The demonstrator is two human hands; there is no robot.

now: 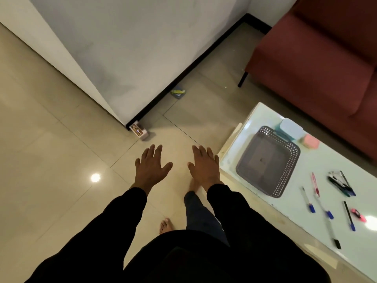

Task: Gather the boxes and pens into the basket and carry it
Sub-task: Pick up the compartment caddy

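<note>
A grey perforated basket (267,160) sits empty on a pale glass-topped table (255,119) at the right. Behind it lie a light blue box (290,128) and a pink box (311,141). Several pens are scattered on the tabletop nearer to me: a red one (314,183), blue-capped ones (308,200), a black-and-blue one (349,216), a pink highlighter (358,214) and a dark bundle (340,183). My left hand (151,166) and my right hand (205,165) hover palm-down over the floor, fingers spread, holding nothing, left of the table.
A dark red sofa (318,56) stands behind the table. A white wall corner with black skirting (183,72) juts in ahead. A small box (139,131) lies on the tiled floor at that corner, and a slipper (178,92) farther back. My bare feet are below my hands.
</note>
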